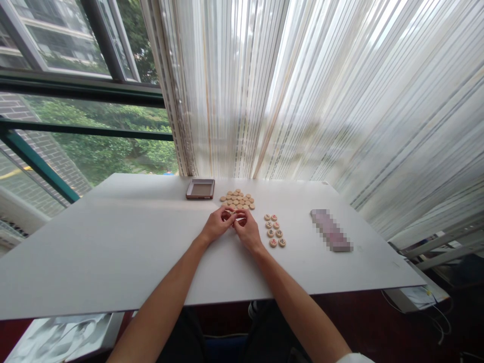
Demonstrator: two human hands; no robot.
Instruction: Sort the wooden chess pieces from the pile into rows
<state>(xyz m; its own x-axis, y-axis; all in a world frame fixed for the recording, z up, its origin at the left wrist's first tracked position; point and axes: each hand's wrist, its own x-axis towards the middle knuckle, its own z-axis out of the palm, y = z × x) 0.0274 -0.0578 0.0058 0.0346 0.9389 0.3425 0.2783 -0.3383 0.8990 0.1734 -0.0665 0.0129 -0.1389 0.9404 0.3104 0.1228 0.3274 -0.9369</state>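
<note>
Just in front of a cluster of face-down Chinese chess pieces [241,202], my two hands meet over the white table. My left hand [218,222] is closed in a pinch, its fingertips touching those of the other hand. My right hand [247,229] is curled the same way, thumb and fingers together. Between the fingertips a small Chinese chess piece [233,213] shows in part; the fingers hide most of it. To the right of my hands stand two columns of wooden Chinese chess pieces [276,225], face up with red or black characters.
An open shallow box [200,189] lies at the back of the white table [124,242], left of the cluster. A blurred-out flat pinkish object [331,230] rests on the right side. Sheer striped curtains [302,101] hang behind the table, with a window at the left.
</note>
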